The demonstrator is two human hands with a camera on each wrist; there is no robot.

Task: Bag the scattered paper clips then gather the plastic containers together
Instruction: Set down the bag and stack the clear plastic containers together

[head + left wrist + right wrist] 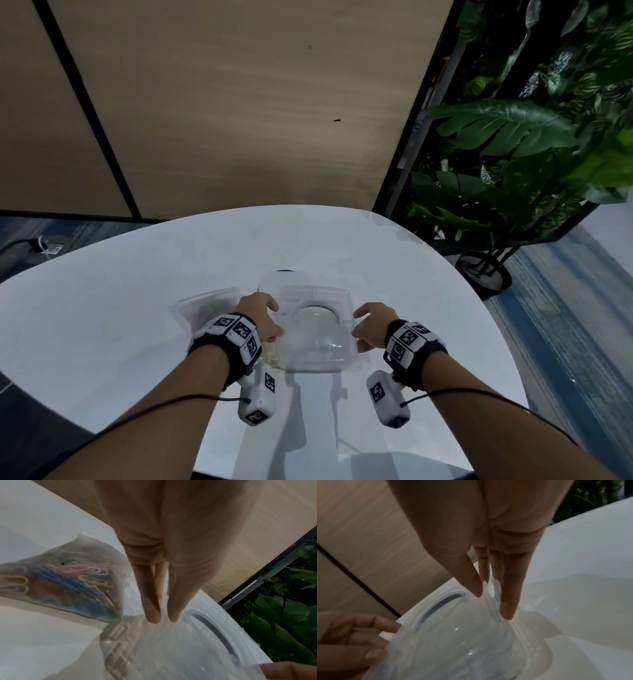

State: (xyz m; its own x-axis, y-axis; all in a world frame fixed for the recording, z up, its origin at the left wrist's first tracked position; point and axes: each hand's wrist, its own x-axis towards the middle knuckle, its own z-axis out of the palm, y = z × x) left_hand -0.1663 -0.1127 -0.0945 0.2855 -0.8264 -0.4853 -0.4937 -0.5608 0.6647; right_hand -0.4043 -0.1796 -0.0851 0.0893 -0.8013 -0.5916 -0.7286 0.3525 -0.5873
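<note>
A clear square plastic container (pixel 317 330) with a round recess in its top sits mid-table. My left hand (pixel 275 322) pinches its left rim and my right hand (pixel 359 330) pinches its right rim. In the left wrist view, the left hand (pixel 163 618) grips the container (pixel 197 649) edge between thumb and fingers. In the right wrist view, the right hand (pixel 491 601) does the same on the container (pixel 453 642). A clear bag (pixel 205 305) of coloured paper clips (pixel 60 581) lies just left of my left hand. Another clear container (pixel 274 284) stands just behind.
The white round table (pixel 137 308) curves away at the far and right edges. A large potted plant (pixel 513 171) stands off the right side. Wood wall panels (pixel 239 102) rise behind. A ridged clear plastic piece (pixel 120 642) lies under the container's left corner.
</note>
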